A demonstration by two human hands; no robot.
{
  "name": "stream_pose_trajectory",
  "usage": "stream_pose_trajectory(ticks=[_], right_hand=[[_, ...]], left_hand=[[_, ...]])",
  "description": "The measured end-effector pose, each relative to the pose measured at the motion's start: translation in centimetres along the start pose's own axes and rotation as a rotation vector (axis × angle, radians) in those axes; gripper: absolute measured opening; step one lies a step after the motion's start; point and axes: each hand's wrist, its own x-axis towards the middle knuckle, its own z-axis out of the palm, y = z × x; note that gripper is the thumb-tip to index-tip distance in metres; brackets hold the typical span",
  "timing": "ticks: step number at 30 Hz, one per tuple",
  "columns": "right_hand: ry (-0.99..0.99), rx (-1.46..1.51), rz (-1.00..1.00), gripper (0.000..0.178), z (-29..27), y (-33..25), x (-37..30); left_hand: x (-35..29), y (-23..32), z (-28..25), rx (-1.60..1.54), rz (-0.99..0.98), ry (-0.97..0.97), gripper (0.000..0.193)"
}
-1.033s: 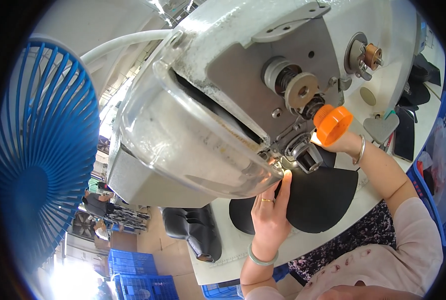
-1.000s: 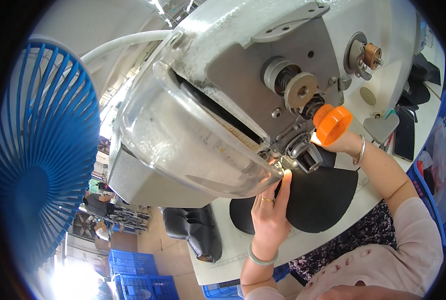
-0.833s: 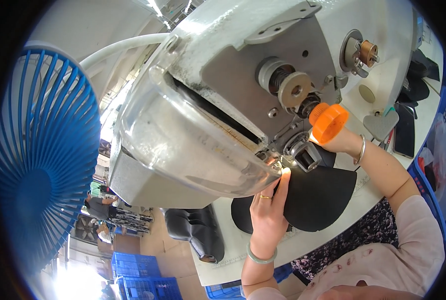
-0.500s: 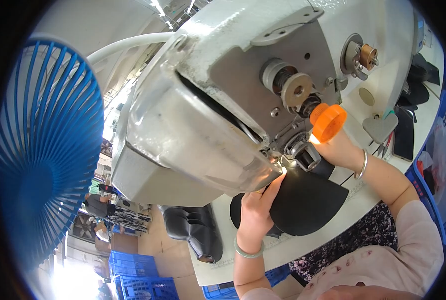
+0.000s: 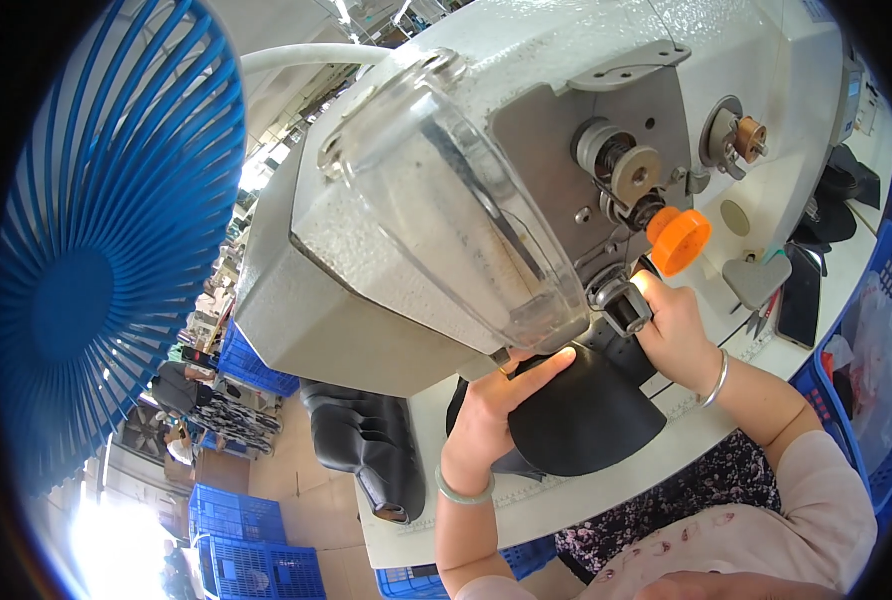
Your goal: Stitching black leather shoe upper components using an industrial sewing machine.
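A curved black sheet (image 5: 588, 415), perhaps leather, lies under the head of a grey-white sewing machine (image 5: 376, 330). My left hand (image 5: 486, 415) is closed on its left side, one finger laid along the top near the clear guard (image 5: 456, 220); the other fingers are partly hidden behind the machine. My right hand (image 5: 678, 330) is curled at the sheet's far right part, beside the presser mechanism (image 5: 621, 305) and below the orange knob (image 5: 679, 242). Its fingertips are partly hidden there. The needle cannot be made out.
A blue fan (image 5: 76, 300) stands close on the left. Black moulded pieces (image 5: 361, 440) sit by the table's left end. On the right are a phone (image 5: 798, 310), small tools (image 5: 761, 318) and a blue basket (image 5: 871, 450) with plastic bags. Blue crates (image 5: 256, 560) and a person (image 5: 181, 390) are farther off.
The view has shifted, so the machine appears farther right. Relative to it, the black sheet and my left hand have come nearer to me and left. The right hand stays beside the presser mechanism.
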Motion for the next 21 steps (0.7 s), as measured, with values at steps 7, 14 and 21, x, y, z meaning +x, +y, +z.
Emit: stream_pose_trajectory(ticks=[7,14,21], right_hand=[[0.051,0.004,0.006,0.027,0.5,0.4,-0.3],[-0.038,-0.021,0.067,0.03,-0.4,1.1,-0.1],[-0.103,0.067,0.108,0.03,-0.7,0.1,0.6]], left_hand=[[0.4,0.2,-0.3,-0.028,-0.02,-0.025,0.053],[0.5,5.3,-1.2,0.288,-0.209,-0.306,0.08],[0.1,5.9,5.8,0.498,-0.182,0.099,0.078]])
